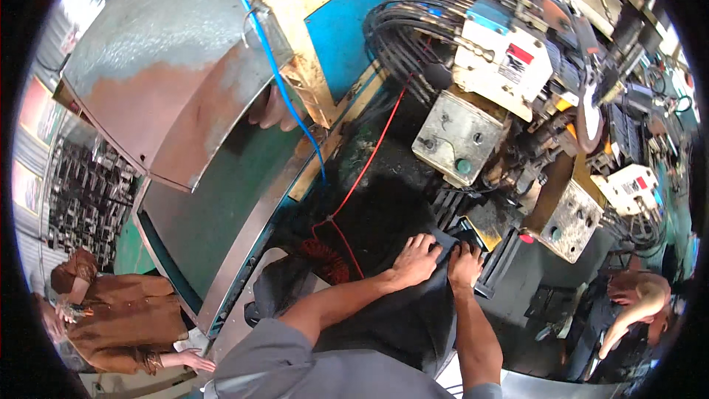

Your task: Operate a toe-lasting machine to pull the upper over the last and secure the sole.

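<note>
My left hand and my right hand lie close together at a raised knee in dark trousers. The left hand's fingers curl over the dark cloth from its left side. On the other side of the knee, my right hand has bent fingers against the cloth, beside a black slotted metal rail. What lies under the fingertips is hidden. Just past both hands is a small yellow-edged part of the machine.
A sheet-metal hood covers a green conveyor belt at left. Ahead stand machine heads with a grey control box, a red button and black hoses. A red air line hangs nearby. People are at both sides.
</note>
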{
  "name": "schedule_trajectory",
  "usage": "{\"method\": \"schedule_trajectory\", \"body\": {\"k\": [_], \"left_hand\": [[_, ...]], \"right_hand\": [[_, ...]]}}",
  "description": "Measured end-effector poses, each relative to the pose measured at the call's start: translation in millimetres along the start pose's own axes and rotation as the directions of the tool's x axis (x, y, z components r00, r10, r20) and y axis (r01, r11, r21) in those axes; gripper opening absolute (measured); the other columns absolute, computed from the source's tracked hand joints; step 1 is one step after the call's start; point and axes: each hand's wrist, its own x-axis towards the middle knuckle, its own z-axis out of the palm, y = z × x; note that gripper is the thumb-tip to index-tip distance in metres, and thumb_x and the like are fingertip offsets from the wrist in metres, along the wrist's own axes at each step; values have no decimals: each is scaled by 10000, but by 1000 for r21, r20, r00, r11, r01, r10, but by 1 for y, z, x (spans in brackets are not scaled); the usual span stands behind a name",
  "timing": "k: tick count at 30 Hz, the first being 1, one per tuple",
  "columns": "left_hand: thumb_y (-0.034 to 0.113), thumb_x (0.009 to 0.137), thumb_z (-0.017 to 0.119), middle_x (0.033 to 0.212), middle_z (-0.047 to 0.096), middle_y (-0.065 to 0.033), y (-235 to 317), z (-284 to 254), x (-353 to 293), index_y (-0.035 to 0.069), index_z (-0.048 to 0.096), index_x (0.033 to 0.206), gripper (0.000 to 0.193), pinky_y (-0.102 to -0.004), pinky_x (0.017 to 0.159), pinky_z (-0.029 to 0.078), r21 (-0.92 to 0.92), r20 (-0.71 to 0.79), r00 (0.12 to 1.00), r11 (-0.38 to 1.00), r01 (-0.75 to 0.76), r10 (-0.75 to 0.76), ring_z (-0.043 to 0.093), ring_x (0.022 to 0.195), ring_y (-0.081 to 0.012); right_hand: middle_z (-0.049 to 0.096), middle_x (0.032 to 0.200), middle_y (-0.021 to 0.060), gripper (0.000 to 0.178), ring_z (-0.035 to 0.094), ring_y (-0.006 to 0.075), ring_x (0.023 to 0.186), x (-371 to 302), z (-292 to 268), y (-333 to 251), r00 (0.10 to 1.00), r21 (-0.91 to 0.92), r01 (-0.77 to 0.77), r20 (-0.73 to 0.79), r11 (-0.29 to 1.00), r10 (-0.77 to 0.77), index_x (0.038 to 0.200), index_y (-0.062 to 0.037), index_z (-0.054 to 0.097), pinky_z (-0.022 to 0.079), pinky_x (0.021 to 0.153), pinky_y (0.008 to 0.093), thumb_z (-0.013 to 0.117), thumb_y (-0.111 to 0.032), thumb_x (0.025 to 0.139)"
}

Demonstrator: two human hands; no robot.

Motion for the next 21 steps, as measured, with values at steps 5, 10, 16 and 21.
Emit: {"method": "schedule_trajectory", "body": {"k": [5, 10, 16, 21], "left_hand": [[191, 853, 755, 1334, 586, -153, -5, 4, -1, 63, 741, 1271, 437, -503, 1061, 460, -72, -23, 1000, 997, 14, -16, 537, 1273, -359], [207, 846, 756, 1343, 595, -159, -11, 10, -1, 72, 743, 1263, 439, -532, 1069, 457, -66, 12, 1000, 998, 8, -7, 532, 1301, -377], [144, 821, 765, 1332, 581, -156, -11, 3, -3, 77, 732, 1292, 477, -531, 1079, 454, -64, -61, 997, 997, -46, 42, 532, 1276, -384], [132, 830, 757, 1309, 587, -147, -10, 2, -1, 71, 744, 1273, 447, -521, 1067, 458, -58, -56, 996, 996, -66, 63, 543, 1250, -374]], "right_hand": [[616, 1470, 205, 421, 600, 499, 1287, -1, 0, -3, 1000, -21, 7, -15, 1000, -7, 1387, -128, 706, 506, 1097, 568, 564, -391, 1090], [615, 1459, 215, 404, 611, 487, 1286, 1, 2, -3, 991, -85, -73, 102, 994, 81, 1376, -161, 710, 506, 1088, 578, 594, -402, 1073], [581, 1514, 167, 427, 561, 456, 1349, -6, 2, -8, 995, -55, -93, 32, 994, 95, 1396, -210, 700, 489, 1096, 602, 600, -457, 1063], [555, 1519, 180, 427, 566, 473, 1312, -8, 0, -8, 994, -45, -98, 40, 994, 99, 1395, -210, 697, 470, 1100, 604, 604, -454, 1057]]}}
